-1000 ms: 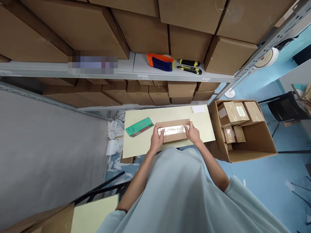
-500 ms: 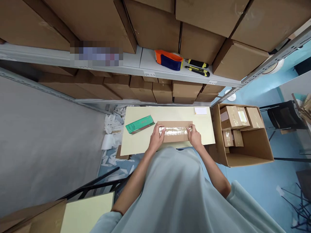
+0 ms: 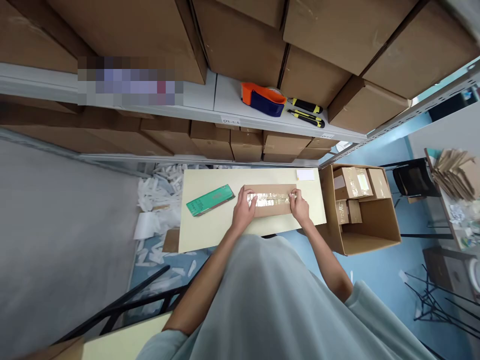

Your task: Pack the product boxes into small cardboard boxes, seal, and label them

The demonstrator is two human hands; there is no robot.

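Observation:
A long, flat cardboard box (image 3: 273,209) with shiny clear tape along its top is in front of me at the pale table (image 3: 210,232). My left hand (image 3: 244,209) grips its left end, thumb on top. At the right end, my right hand (image 3: 300,206) is closed on the box, its thumb near the tape. Left of the box lies a green printed carton (image 3: 210,200), touched by neither hand. A white label (image 3: 305,175) rests near the table's far right corner.
A large open carton (image 3: 369,245) holding several taped boxes stands right of the table. Above the far edge runs a shelf (image 3: 228,95) with an orange-and-blue tape dispenser (image 3: 263,99), cutter knives (image 3: 306,106) and cardboard boxes. Paper scraps (image 3: 157,195) litter the floor at left.
My view has turned slightly to the right, so the surroundings appear shifted left. Both hands keep their hold on the ends of the box, which appears slightly tilted compared with before.

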